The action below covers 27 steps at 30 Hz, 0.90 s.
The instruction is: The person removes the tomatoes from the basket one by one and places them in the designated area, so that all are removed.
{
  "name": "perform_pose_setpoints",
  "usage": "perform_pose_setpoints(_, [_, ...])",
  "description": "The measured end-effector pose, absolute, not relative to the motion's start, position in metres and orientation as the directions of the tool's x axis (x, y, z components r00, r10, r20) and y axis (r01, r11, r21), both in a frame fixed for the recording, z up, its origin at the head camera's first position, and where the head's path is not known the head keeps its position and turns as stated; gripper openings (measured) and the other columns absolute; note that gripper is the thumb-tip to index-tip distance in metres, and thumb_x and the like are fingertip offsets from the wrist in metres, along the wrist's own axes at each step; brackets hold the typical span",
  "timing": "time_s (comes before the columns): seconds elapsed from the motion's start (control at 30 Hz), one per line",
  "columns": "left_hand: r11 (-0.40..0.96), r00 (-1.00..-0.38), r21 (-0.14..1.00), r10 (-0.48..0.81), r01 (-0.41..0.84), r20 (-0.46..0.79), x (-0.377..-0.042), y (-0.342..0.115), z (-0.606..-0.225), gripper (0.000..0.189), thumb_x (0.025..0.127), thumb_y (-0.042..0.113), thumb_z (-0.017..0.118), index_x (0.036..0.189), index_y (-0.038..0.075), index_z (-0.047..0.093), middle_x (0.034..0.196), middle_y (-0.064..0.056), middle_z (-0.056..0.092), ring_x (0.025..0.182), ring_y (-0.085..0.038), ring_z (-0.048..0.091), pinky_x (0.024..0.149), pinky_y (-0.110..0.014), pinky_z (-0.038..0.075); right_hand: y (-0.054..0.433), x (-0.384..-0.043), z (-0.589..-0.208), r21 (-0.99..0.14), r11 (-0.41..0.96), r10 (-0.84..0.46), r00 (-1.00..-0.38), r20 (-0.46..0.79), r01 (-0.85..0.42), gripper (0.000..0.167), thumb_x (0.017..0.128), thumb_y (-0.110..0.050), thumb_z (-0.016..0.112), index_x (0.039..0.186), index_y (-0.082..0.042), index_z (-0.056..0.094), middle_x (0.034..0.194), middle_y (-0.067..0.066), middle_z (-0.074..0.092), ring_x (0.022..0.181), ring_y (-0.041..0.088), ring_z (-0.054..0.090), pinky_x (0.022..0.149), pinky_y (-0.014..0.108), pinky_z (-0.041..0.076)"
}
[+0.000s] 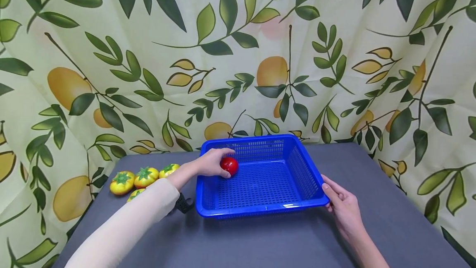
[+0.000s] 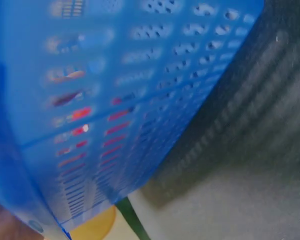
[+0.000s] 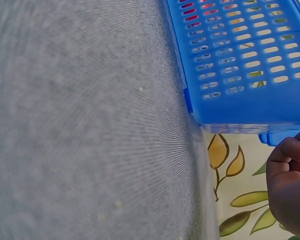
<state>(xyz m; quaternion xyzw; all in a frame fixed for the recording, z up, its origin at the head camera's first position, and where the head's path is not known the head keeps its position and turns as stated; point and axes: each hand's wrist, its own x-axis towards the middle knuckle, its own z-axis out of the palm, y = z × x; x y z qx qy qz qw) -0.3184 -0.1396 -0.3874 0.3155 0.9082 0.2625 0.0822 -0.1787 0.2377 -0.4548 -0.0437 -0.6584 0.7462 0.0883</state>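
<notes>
A glossy red round fruit point(image 1: 229, 166) lies at the left end of a blue plastic basket point(image 1: 260, 209); whether it is an apple or a tomato I cannot tell. My left hand point(image 1: 213, 163) reaches over the basket's left rim, thumb and fingers spread around the fruit with a small gap above it. In the left wrist view, red shows through the slots of the basket wall point(image 2: 140, 115). My right hand point(image 1: 343, 206) grips the basket's right front corner, thumb over the rim. Curled fingers of that hand point(image 3: 290, 185) appear beside the basket in the right wrist view.
Several yellow-orange persimmon-like fruits point(image 1: 122, 183) with green caps sit on the grey table point(image 1: 238, 245), left of the basket and partly behind my left sleeve point(image 1: 137, 218). A leaf-and-fruit patterned cloth point(image 1: 238, 65) hangs behind the table.
</notes>
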Motion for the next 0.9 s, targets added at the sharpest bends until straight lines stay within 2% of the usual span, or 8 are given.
perform_pose_setpoints(0.1, [0.656, -0.770, 0.529, 0.638, 0.538, -0.008, -0.318, -0.135, -0.390, 0.075, 0.078, 0.010, 0.085, 0.142, 0.001, 0.048, 0.137, -0.018, 0.054, 0.124, -0.033, 0.053, 0.098, -0.046, 0.046, 0.239, -0.176, -0.455, -0.990, -0.121, 0.191, -0.980, 0.047, -0.071, 0.051, 0.099, -0.024, 0.062, 0.140, 0.004, 0.051, 0.069, -0.002, 0.061, 0.052, 0.005, 0.049, 0.048, 0.018, 0.044])
perform_pose_setpoints(0.27, [0.663, -0.781, 0.526, 0.624, 0.532, 0.004, -0.318, -0.132, -0.392, 0.071, 0.076, 0.003, 0.084, 0.139, 0.001, 0.052, 0.134, -0.015, 0.057, 0.120, -0.028, 0.057, 0.097, -0.043, 0.047, 0.240, -0.175, -0.454, -0.990, -0.119, 0.193, -0.980, 0.053, -0.077, 0.052, 0.098, -0.025, 0.063, 0.140, 0.003, 0.050, 0.069, -0.001, 0.061, 0.053, 0.006, 0.050, 0.049, 0.019, 0.045])
perform_pose_setpoints(0.47, [0.665, -0.749, 0.461, 0.663, 0.588, -0.002, -0.315, -0.129, -0.396, 0.063, 0.077, 0.010, 0.085, 0.134, 0.002, 0.058, 0.127, -0.010, 0.063, 0.118, -0.026, 0.056, 0.100, -0.043, 0.043, 0.241, -0.175, -0.454, -0.989, -0.127, 0.188, -0.981, 0.054, -0.078, 0.047, 0.098, -0.024, 0.062, 0.139, -0.001, 0.055, 0.069, -0.001, 0.061, 0.053, 0.005, 0.050, 0.048, 0.019, 0.044])
perform_pose_setpoints(0.67, [0.680, -0.742, 0.438, 0.669, 0.588, -0.042, -0.314, -0.132, -0.401, 0.063, 0.076, 0.016, 0.086, 0.134, 0.010, 0.061, 0.128, -0.003, 0.062, 0.120, -0.022, 0.056, 0.099, -0.043, 0.045, 0.239, -0.177, -0.455, -0.987, -0.141, 0.182, -0.982, 0.052, -0.078, 0.043, 0.099, -0.023, 0.062, 0.137, -0.003, 0.057, 0.067, -0.002, 0.060, 0.052, 0.005, 0.050, 0.047, 0.018, 0.044])
perform_pose_setpoints(0.9, [0.710, -0.737, 0.396, 0.666, 0.582, -0.111, -0.315, -0.132, -0.403, 0.064, 0.074, 0.022, 0.089, 0.133, 0.022, 0.063, 0.122, 0.001, 0.064, 0.110, -0.019, 0.059, 0.090, -0.041, 0.051, 0.239, -0.177, -0.454, -0.991, -0.124, 0.179, -0.983, 0.031, -0.054, 0.056, 0.098, -0.027, 0.063, 0.142, 0.005, 0.047, 0.069, -0.001, 0.061, 0.053, 0.005, 0.050, 0.048, 0.018, 0.044])
